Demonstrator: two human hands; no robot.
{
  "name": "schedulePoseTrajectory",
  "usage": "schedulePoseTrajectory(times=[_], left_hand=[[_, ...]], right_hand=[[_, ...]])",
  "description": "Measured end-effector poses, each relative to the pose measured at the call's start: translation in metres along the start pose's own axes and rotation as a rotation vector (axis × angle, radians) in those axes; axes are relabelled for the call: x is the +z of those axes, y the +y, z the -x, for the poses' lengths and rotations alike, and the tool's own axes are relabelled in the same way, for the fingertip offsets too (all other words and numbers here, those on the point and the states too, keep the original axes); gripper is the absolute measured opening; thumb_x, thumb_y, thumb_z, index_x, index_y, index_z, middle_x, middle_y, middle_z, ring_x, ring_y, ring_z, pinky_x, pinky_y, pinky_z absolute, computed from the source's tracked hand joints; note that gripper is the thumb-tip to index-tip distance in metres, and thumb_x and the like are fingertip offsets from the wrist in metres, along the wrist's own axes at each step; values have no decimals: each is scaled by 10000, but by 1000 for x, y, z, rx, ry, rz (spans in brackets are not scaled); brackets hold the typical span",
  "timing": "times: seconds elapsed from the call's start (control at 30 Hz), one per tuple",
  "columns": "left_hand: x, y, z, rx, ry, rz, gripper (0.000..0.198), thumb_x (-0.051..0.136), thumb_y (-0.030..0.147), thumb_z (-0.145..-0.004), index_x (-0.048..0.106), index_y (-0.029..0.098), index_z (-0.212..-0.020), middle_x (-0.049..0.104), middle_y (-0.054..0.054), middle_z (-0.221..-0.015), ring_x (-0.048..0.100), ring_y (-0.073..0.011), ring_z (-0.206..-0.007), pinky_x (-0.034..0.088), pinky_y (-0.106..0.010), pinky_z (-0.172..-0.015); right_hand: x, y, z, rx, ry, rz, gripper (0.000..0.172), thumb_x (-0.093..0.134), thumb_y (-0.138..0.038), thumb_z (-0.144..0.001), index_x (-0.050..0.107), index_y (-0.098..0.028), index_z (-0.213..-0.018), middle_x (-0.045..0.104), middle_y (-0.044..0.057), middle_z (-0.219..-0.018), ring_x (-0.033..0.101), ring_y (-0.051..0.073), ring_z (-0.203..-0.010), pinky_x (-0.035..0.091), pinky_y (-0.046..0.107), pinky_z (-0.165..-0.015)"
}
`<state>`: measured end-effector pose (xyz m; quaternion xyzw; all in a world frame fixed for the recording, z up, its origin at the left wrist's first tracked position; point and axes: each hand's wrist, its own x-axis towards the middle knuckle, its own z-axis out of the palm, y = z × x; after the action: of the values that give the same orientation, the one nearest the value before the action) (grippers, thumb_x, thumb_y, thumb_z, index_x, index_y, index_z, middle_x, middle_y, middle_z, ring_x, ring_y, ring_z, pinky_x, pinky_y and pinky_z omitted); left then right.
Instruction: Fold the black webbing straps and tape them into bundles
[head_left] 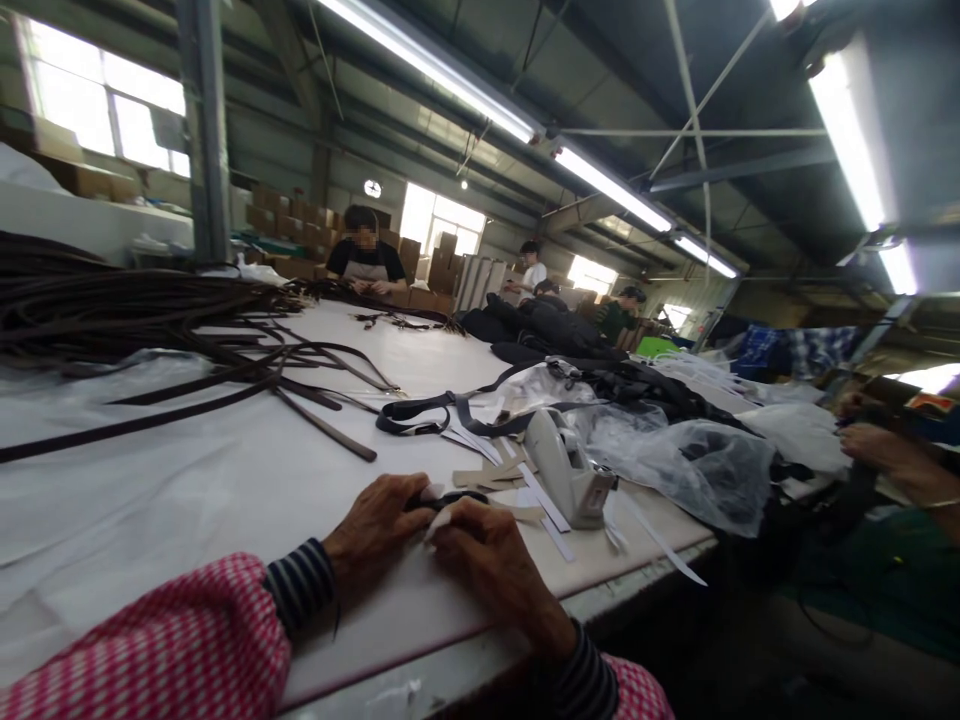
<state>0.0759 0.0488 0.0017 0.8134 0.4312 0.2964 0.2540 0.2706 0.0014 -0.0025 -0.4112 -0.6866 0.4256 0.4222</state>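
My left hand (379,525) and my right hand (487,555) are close together over the white tabletop (285,500), both with curled fingers. Between them is a dark strap (466,496), mostly hidden by the fingers, with a small whitish bit at the fingertips that I cannot make out. Just beyond my right hand stands a grey tape dispenser (562,465). Beside it lie beige and white paper strips (487,478), some partly under the dispenser. A black webbing strap (416,412) lies in loops behind the strips.
Long dark brown straps (135,310) are heaped at the left. Clear plastic bags (675,460) and black goods (544,325) cover the right side. Another person's hands (881,445) hold dark material at the far right. A co-worker (367,255) is across the table, whose front edge (637,580) runs below me.
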Motion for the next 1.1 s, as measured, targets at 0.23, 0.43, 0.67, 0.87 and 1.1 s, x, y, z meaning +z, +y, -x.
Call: schedulePoseTrajectory(times=[0.23,0.43,0.67,0.87,1.1], left_hand=[[-1,-7,-5,-56,66,133,181,568,339,-764,569,168,-703,558,20,-665,505,-174,-658,317,-285,-600],[1,-5,-3,-50,97,92,191,548,351,-784,591,166,-768,613,-8,-720,543,-196,-691,359,-298,-633],[2,-5,-2,-14,79,86,162,554,333,-781,580,174,-773,614,-8,-736,549,-196,-702,364,-297,-636],[7,-9,1,18,86,-42,115,520,306,-786,533,192,-784,592,-7,-733,533,-204,-703,348,-318,-663],[8,-6,3,-12,88,-59,116,513,277,-787,544,199,-867,631,-20,-780,569,-219,-731,380,-334,-690]], right_hand=[[9,-6,-22,-47,138,-39,161,645,-289,-873,660,-169,-767,557,-23,-687,508,102,-615,417,226,-596],[11,12,-37,191,127,-302,441,751,-315,-747,537,-201,-1116,568,-91,-605,458,88,-365,300,172,-318],[0,14,-41,249,-20,-337,396,783,-410,-739,595,-170,-991,625,-41,-558,441,71,-333,266,146,-295],[3,15,-47,258,40,-351,362,798,-426,-730,618,-158,-894,630,-34,-528,427,52,-325,228,143,-305],[7,14,-50,280,89,-364,333,817,-359,-677,612,-162,-849,625,-35,-493,421,61,-309,255,149,-292]])
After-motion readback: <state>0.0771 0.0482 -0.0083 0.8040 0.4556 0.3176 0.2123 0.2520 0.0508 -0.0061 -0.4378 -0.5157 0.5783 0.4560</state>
